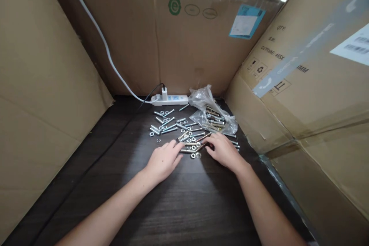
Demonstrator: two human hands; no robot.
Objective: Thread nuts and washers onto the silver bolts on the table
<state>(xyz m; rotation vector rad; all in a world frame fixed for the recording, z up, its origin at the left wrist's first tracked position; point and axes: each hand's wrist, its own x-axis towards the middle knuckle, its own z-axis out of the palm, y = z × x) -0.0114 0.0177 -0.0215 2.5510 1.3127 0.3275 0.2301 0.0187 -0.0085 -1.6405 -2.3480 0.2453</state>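
Loose metal bolts, sleeves, nuts and washers lie spread over a dark wood-grain tabletop (184,200). My left hand (165,160) rests at the near left side of the pile, thumb apart from the fingers. Its fingertips meet the end of a bronze-coloured bolt (190,144). From the right, my right hand (223,150) reaches in with thumb and fingers apart, its fingertips at another bronze bolt (201,147). Whether they pinch it is too small to tell. Between the hands lie a nut (193,156) and a washer (198,155).
Behind my right hand lies a clear plastic bag (213,117) with more bolts. A white power strip (170,100) with a plugged-in adapter (164,93) stands at the back. A black cable (115,138) crosses the left side. Cardboard boxes (129,34) wall three sides.
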